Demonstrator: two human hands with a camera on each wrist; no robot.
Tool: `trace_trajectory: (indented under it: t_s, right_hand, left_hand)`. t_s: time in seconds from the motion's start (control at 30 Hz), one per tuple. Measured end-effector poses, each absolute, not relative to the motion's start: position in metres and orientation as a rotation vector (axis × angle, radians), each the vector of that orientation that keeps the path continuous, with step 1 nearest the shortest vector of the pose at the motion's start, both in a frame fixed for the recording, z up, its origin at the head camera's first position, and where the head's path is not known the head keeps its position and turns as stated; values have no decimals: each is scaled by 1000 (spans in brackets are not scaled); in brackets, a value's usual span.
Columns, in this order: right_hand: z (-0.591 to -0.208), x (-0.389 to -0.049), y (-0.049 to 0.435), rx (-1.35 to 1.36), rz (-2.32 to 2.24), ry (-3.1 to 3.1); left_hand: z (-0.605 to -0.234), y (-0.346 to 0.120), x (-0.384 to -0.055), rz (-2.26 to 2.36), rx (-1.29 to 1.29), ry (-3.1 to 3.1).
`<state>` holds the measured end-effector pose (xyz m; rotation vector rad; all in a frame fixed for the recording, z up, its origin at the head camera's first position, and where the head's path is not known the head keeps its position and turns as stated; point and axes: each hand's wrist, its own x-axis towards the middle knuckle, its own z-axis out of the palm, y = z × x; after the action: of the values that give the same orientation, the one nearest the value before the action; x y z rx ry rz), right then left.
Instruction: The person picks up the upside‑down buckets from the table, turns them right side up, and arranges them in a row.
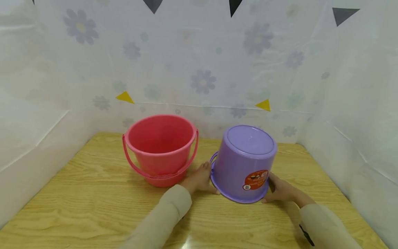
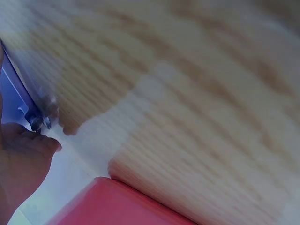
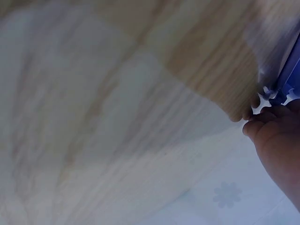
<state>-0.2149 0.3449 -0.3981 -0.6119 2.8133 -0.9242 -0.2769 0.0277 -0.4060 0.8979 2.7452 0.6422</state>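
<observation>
A purple bucket (image 1: 240, 173) is upside down on the right half of the wooden table, its base facing up and an orange-red label (image 1: 256, 180) toward me. My left hand (image 1: 201, 178) grips its flared rim from the left, beside the handle (image 1: 213, 157). On the opposite side my right hand (image 1: 281, 189) holds the rim, thumb near the front and the other fingers partly hidden behind the bucket. In the left wrist view, the left fingers (image 2: 33, 138) are at the handle joint. A pink-red bucket (image 1: 163, 166) stands upright to the left, its handle hanging down in front.
The glossy wood-grain table (image 1: 77, 204) reflects the hands in both wrist views. White flower-printed sheeting (image 1: 174, 79) closes off the back and sides. Yellow triangles (image 1: 263, 104) are on the back sheet. The pink-red bucket is close to my left wrist.
</observation>
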Motion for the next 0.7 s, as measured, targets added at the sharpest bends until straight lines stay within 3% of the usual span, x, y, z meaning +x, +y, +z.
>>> trace_trajectory:
  t_s: [0.4,0.7]
  right_hand:
    - [-399,-214,338,-465,-798,2881]
    - [-404,-205,336,-470,-745,2979]
  left_hand:
    - [-407,26,-277,733,817,2718]
    - [-408,24,-272,765,960,2771]
